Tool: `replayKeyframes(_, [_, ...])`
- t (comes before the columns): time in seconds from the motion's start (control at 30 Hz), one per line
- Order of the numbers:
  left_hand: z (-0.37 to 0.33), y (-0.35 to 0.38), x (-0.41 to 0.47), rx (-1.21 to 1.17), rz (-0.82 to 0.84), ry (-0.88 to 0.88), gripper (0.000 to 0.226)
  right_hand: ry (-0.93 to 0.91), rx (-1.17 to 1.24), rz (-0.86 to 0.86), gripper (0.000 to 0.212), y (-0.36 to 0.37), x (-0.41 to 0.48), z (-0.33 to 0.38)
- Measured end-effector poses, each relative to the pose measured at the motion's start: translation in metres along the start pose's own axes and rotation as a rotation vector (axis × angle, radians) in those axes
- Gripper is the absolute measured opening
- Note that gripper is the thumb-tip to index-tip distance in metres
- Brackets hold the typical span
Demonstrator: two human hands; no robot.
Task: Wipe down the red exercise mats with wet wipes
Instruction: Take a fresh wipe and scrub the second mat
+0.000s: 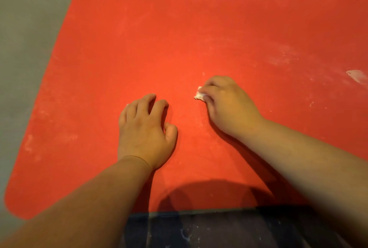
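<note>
The red mat (179, 38) is lying flat on the grey floor (29, 28), its rounded left corners showing and its right part running out of view. The person is leaning over its near edge, both bare forearms reaching onto it. The left hand (143, 130) is resting palm down near the middle of the mat, its fingers loosely bent with their tips on the surface and holding nothing. Just beside it, a little farther from the near edge, the right hand (227, 104) is curling its fingers and thumb round a small crumpled white wet wipe (199, 95) and pressing it against the mat; only a bit of the wipe is poking out at the fingertips. Pale dusty streaks are showing across the mat's right part, with a thicker white smear (357, 75) toward the right. A dark, white-flecked cloth (219, 229) is covering the near edge below the arms.
</note>
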State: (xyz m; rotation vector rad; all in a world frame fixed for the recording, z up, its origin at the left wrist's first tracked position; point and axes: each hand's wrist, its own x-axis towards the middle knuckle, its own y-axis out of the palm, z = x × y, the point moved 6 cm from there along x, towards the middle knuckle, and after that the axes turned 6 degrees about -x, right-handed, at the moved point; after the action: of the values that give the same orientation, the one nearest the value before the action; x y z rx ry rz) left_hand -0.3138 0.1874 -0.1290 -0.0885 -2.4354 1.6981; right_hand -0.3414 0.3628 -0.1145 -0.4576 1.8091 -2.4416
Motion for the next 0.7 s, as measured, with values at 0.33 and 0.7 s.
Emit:
replayKeyframes(0.33, [-0.001, -0.001, 0.0, 0.01, -0.004, 0.007, 0.054, 0.194, -0.139, -0.002, 0.025, 0.009, 0.05, -0.017])
replayKeyframes(0.7, [0.002, -0.001, 0.001, 0.01, -0.013, 0.011, 0.053, 0.302, -0.141, -0.02, 0.027, 0.004, 0.093, -0.045])
